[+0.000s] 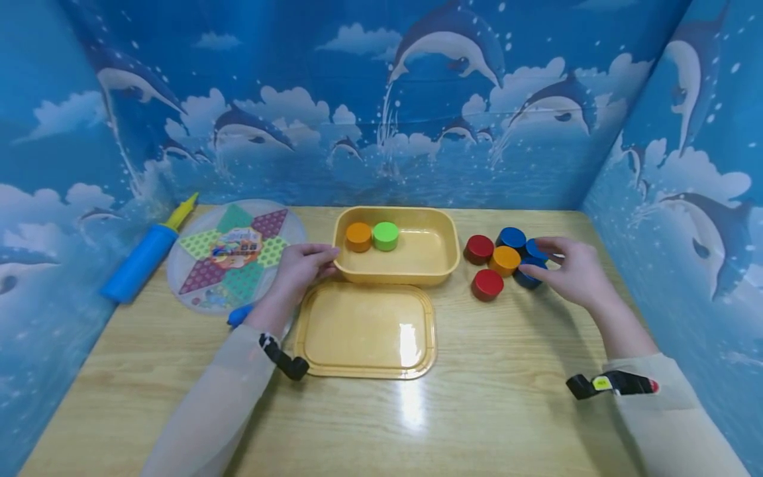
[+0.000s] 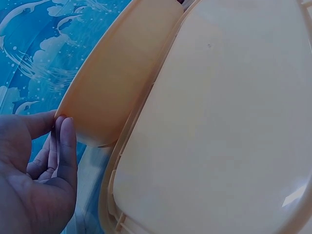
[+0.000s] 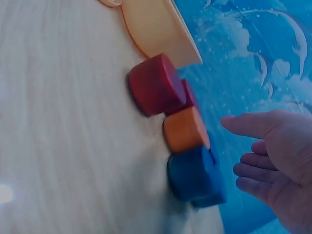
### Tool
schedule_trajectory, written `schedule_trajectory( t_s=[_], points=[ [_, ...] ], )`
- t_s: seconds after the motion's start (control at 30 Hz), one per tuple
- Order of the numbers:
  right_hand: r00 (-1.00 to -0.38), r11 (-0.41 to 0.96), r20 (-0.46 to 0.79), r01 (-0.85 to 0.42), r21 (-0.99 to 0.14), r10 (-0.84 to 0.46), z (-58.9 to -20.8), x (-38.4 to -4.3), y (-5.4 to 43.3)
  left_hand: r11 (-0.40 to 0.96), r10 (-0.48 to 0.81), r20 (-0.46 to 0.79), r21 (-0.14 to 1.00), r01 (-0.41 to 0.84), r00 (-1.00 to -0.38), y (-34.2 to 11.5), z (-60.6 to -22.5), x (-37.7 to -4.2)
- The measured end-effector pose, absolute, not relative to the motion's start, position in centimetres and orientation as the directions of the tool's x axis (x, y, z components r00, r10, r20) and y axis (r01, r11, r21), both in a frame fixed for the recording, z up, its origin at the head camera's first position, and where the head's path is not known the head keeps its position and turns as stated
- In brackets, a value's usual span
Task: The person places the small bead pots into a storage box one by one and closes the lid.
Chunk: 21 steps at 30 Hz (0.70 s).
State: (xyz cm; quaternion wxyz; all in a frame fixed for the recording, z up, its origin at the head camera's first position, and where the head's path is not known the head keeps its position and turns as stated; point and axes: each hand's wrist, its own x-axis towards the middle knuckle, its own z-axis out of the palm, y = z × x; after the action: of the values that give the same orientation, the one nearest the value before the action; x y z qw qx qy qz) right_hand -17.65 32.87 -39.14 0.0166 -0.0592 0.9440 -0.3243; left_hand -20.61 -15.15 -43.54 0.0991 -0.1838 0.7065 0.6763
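My left hand [image 1: 303, 266] pinches the left end of the rim of a yellow plastic box [image 1: 426, 272], thumb against fingertips in the left wrist view. Inside the box, an orange round block [image 1: 359, 237] and a green round block [image 1: 386, 236] sit side by side. My right hand [image 1: 573, 270] hovers over the cluster at the right, thumb and fingers spread above a blue round block [image 1: 528, 274]. Around it stand another blue block [image 1: 510, 238], an orange block [image 1: 505, 261] and two red blocks [image 1: 487, 285]. In the right wrist view the fingers [image 3: 258, 173] hold nothing.
The yellow lid [image 1: 366, 331] lies flat in front of the box. At the left is a round star-patterned game board [image 1: 238, 248] in clear wrapping, beside a blue hand pump [image 1: 143, 262] with a yellow nozzle. A dolphin-print curtain [image 1: 369, 132] walls in the table.
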Motion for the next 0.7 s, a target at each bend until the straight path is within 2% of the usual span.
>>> schedule_trajectory(
  t_s=[0.47, 0.7],
  points=[
    [-0.997, 0.781, -0.026, 0.074, -0.620, 0.073, -42.6, -15.9, 34.4, -0.003, -0.134, -0.393, 0.918, -0.396, -0.910, -15.0, -43.5, -20.8],
    [-0.995, 0.772, -0.006, 0.083, -0.630, 0.102, -44.0, -15.8, 34.3, -0.008, -0.128, -0.395, 0.918, -0.397, -0.910, -15.0, -43.6, -20.8]
  ],
)
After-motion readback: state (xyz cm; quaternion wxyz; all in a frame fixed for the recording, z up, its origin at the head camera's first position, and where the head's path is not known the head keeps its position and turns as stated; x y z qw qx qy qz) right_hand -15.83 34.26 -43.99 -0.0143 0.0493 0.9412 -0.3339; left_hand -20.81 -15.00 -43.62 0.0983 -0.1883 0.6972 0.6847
